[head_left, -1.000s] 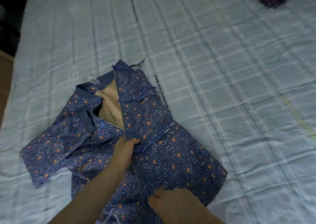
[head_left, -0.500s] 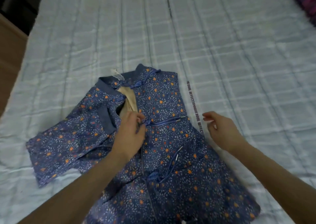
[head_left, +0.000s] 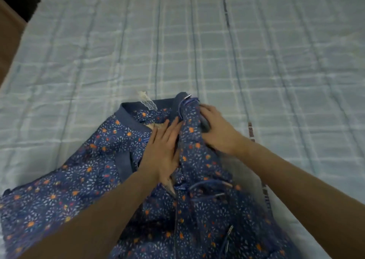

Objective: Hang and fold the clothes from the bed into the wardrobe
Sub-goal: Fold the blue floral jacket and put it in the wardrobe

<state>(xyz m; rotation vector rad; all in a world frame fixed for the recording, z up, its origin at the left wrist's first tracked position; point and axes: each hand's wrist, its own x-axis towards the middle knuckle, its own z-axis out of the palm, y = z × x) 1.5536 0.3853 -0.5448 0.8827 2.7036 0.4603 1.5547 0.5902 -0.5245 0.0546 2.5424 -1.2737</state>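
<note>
Lying on the bed: blue floral garment. Pressing flat, fingers straight: left hand. Seemingly gripping the front flap: right hand. Risking the flap slipping, bunching crooked.

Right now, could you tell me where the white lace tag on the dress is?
In the head view, the white lace tag sits at the back of the dress collar, lying partly on the bedspread, up and left of both hands.

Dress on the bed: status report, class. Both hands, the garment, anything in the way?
Left hand flat on dress. Right hand grips the front flap near the collar. Dress unfolded on bed. Nothing in the way.
</note>
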